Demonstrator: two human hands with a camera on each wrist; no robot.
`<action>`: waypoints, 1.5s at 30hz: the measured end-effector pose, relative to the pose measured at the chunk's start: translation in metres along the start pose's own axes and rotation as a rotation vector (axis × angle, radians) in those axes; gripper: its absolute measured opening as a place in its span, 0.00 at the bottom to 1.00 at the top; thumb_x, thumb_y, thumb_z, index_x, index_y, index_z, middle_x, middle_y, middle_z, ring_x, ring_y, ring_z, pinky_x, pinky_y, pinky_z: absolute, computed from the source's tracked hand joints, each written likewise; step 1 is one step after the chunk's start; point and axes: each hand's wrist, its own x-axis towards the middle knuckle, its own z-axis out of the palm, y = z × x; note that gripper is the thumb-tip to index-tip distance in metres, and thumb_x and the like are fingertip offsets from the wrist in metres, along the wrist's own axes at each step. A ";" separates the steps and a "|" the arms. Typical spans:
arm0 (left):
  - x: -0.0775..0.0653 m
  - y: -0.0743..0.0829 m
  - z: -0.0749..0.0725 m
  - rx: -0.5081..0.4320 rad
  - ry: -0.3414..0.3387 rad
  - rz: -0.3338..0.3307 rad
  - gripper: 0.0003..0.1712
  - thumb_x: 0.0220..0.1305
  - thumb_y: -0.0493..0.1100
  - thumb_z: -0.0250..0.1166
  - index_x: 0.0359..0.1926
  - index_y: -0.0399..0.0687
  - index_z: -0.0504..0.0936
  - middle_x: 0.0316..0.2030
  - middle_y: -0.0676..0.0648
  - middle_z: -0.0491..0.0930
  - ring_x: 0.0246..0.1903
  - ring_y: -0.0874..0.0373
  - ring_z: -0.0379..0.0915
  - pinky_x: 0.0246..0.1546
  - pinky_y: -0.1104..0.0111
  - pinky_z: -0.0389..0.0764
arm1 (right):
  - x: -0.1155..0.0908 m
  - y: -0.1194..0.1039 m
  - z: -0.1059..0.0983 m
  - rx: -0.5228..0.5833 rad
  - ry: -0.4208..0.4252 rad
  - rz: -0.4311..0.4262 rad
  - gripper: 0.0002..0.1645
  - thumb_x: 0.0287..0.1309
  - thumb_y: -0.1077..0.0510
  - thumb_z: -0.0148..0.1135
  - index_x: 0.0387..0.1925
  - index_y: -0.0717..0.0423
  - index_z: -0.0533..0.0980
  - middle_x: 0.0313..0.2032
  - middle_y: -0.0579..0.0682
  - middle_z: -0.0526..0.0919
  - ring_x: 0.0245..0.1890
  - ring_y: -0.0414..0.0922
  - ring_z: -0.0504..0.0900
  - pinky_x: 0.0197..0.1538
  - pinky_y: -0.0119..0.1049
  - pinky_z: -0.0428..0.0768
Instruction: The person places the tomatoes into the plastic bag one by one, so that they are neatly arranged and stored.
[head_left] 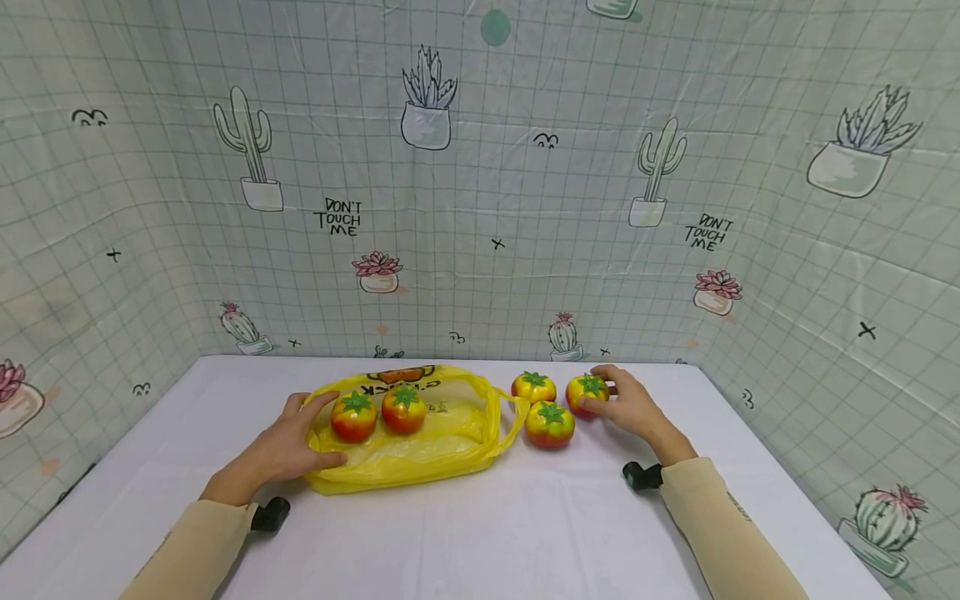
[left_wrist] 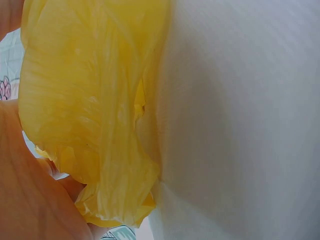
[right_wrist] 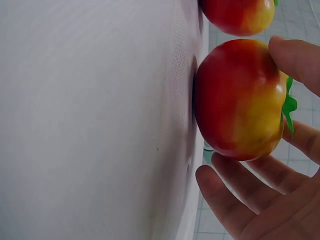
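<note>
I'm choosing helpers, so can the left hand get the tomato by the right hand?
Probably not as things are: the left hand is holding the yellow bag, which lies between it and that tomato.

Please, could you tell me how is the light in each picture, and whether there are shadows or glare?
Head view: soft, even light, the wall lettering readable; left wrist view: the yellow bag looks lit through, with a soft shadow on the white cloth beside it; right wrist view: small glossy highlights on the nearer red-and-yellow fruit.
</note>
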 end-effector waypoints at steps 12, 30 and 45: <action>-0.001 0.002 -0.001 0.002 0.002 -0.007 0.56 0.44 0.63 0.72 0.70 0.49 0.57 0.63 0.31 0.51 0.55 0.30 0.65 0.50 0.37 0.69 | 0.001 0.000 0.001 -0.010 0.000 -0.013 0.40 0.54 0.42 0.66 0.63 0.56 0.65 0.62 0.63 0.67 0.57 0.62 0.70 0.56 0.57 0.72; 0.000 0.000 0.000 0.003 -0.002 -0.015 0.57 0.44 0.64 0.72 0.71 0.50 0.57 0.64 0.32 0.50 0.56 0.30 0.63 0.51 0.36 0.69 | -0.001 -0.004 0.000 -0.024 0.006 -0.016 0.40 0.55 0.42 0.66 0.62 0.58 0.65 0.60 0.62 0.68 0.55 0.61 0.71 0.56 0.56 0.73; 0.002 -0.002 0.000 -0.011 0.013 0.005 0.57 0.45 0.63 0.72 0.71 0.49 0.56 0.63 0.32 0.50 0.56 0.29 0.64 0.51 0.36 0.68 | -0.005 -0.020 -0.002 0.008 0.048 -0.103 0.40 0.56 0.43 0.66 0.63 0.58 0.65 0.59 0.59 0.70 0.53 0.59 0.73 0.53 0.52 0.76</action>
